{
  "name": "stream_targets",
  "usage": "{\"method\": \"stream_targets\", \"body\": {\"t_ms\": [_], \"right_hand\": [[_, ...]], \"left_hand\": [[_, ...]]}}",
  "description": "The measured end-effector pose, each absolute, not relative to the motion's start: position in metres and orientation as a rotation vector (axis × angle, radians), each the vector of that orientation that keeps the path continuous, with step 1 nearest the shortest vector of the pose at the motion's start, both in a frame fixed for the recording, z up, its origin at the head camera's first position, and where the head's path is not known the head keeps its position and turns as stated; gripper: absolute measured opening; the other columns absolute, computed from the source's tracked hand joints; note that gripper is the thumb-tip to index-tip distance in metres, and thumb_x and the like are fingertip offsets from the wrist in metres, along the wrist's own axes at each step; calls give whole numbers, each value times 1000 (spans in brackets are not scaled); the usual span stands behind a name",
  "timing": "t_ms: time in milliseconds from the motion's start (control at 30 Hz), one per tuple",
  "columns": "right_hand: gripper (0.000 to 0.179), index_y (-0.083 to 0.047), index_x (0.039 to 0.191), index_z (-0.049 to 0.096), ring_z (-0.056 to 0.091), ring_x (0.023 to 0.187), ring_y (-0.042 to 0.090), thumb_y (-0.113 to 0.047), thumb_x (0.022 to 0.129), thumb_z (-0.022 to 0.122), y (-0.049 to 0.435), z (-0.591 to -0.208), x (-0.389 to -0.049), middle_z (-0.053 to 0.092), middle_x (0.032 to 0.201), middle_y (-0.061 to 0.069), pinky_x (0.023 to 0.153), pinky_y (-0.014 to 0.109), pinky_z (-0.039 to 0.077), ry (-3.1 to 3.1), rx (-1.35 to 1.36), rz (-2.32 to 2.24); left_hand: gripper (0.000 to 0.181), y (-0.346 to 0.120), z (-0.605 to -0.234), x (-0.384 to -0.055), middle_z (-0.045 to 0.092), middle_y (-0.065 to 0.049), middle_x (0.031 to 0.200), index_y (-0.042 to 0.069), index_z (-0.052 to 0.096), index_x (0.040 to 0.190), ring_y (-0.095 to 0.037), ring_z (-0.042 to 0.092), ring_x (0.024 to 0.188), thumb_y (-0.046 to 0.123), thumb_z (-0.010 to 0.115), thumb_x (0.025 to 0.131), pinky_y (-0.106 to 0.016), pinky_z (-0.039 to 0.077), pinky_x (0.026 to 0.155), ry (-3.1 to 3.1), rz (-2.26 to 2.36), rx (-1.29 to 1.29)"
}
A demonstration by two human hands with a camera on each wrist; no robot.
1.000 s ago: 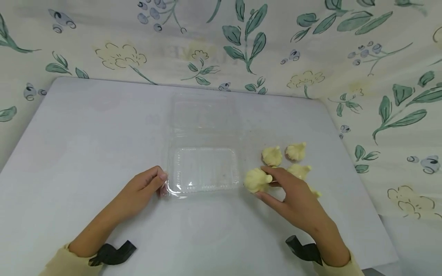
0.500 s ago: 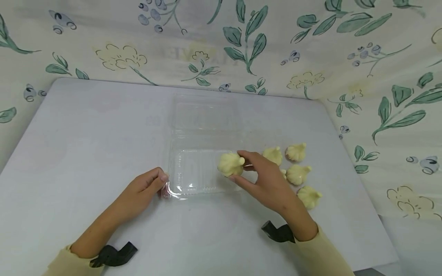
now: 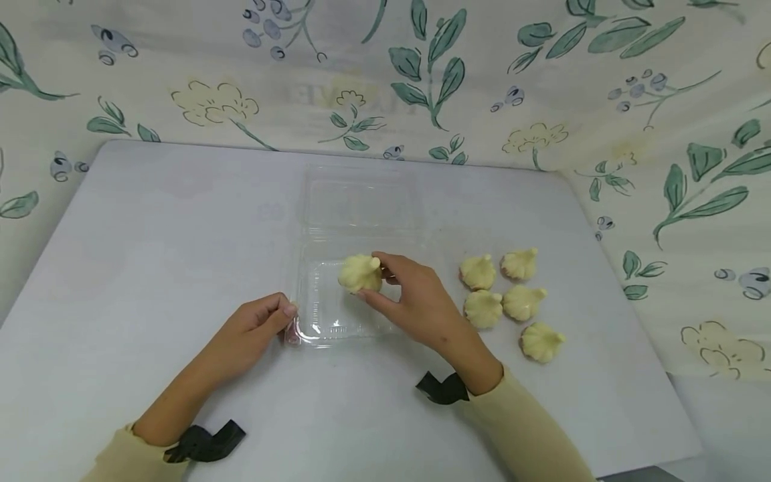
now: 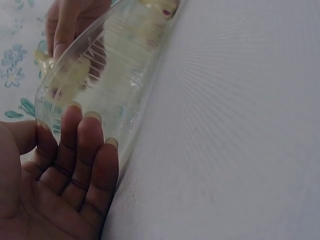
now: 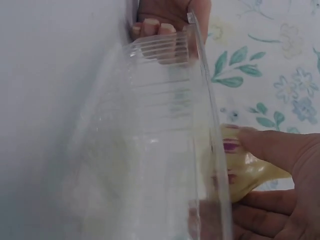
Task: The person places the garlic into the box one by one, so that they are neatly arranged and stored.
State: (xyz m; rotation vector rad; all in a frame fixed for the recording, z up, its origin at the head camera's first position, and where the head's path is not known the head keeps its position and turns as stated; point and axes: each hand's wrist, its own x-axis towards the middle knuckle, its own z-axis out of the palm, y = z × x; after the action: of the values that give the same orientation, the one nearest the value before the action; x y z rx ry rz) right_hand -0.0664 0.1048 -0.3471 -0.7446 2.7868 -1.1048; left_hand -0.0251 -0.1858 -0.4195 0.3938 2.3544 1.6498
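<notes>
A clear plastic clamshell container [image 3: 313,294] lies on the table with its lid spread open toward the back. My left hand [image 3: 255,328] pinches the container's near left corner between thumb and index finger; the left wrist view shows the other fingers [image 4: 90,150] against its outer wall. My right hand [image 3: 415,301] holds a pale yellow garlic bulb [image 3: 358,274] over the container's base, its stem toward the palm. Purple streaks show on this garlic bulb [image 5: 235,160] in the right wrist view.
Several more garlic bulbs [image 3: 483,308] sit in a loose group on the white table [image 3: 181,221], right of the container. A cloth with leaves and flowers [image 3: 470,67] hangs behind and at the right. Black camera mounts [image 3: 205,442] are strapped to both wrists.
My right hand has carried the garlic bulb leftward from the group to above the container's base. My left hand keeps its grip on the corner.
</notes>
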Motion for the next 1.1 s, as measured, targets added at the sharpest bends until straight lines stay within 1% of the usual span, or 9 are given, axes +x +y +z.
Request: {"method": "stream_targets", "body": {"t_ms": [100, 267, 367, 533, 700, 800, 900, 1000, 1100], "right_hand": [[52, -5, 138, 61, 69, 109, 20, -25, 95, 81, 96, -351, -70, 69, 124, 5, 96, 37, 55, 2786, -728, -1107], [49, -6, 133, 63, 67, 112, 18, -29, 94, 82, 84, -356, -73, 70, 120, 2, 97, 35, 53, 2794, -720, -1074], [48, -6, 130, 64, 66, 112, 20, -30, 93, 82, 81, -359, -74, 70, 118, 2, 97, 37, 52, 2798, -711, -1038], [50, -5, 131, 64, 65, 114, 22, -31, 93, 82, 75, -363, -75, 70, 120, 4, 99, 40, 51, 2808, -676, -993], [52, -6, 134, 62, 65, 117, 22, -32, 94, 82, 68, -365, -77, 70, 125, 6, 100, 39, 50, 2799, -623, -944], [54, -7, 136, 61, 66, 114, 21, -35, 94, 81, 64, -365, -77, 70, 126, 6, 96, 38, 52, 2795, -580, -897], [54, -8, 136, 61, 67, 105, 18, -37, 95, 80, 61, -366, -78, 71, 125, 5, 89, 37, 54, 2791, -544, -856], [53, -10, 136, 61, 65, 95, 15, -39, 95, 79, 58, -367, -78, 72, 118, 3, 80, 35, 53, 2799, -532, -823], [53, -11, 136, 61, 64, 88, 14, -41, 96, 78, 55, -368, -79, 72, 110, 1, 73, 33, 51, 2827, -536, -785]], "left_hand": [[28, -187, -419, -26, 63, -3, 82, 10, 59, 89, -21, 59, 80, 22, 50, 113, -30, 49, 72, 2342, 1659, 399], [28, -187, -419, -26, 64, -3, 82, 9, 59, 87, -21, 59, 79, 20, 51, 112, -30, 48, 72, 2325, 1692, 420], [28, -186, -420, -25, 63, -3, 82, 9, 59, 88, -21, 58, 80, 20, 51, 112, -30, 47, 72, 2319, 1697, 418], [28, -186, -420, -25, 62, -4, 83, 8, 58, 89, -21, 57, 81, 20, 50, 113, -30, 48, 73, 2316, 1691, 418], [29, -188, -421, -25, 61, -6, 83, 8, 57, 87, -21, 55, 80, 19, 50, 113, -31, 46, 72, 2296, 1708, 452], [29, -188, -420, -24, 59, -7, 82, 7, 58, 88, -22, 54, 79, 19, 49, 113, -32, 45, 71, 2278, 1721, 466], [29, -188, -419, -24, 59, -7, 82, 7, 58, 88, -22, 54, 79, 19, 49, 113, -32, 45, 71, 2268, 1725, 473], [29, -188, -419, -24, 59, -6, 82, 8, 59, 88, -21, 55, 79, 19, 49, 113, -31, 45, 72, 2269, 1724, 474], [29, -188, -420, -25, 60, -4, 81, 10, 59, 88, -22, 55, 79, 19, 49, 113, -31, 46, 72, 2266, 1723, 476]]}}
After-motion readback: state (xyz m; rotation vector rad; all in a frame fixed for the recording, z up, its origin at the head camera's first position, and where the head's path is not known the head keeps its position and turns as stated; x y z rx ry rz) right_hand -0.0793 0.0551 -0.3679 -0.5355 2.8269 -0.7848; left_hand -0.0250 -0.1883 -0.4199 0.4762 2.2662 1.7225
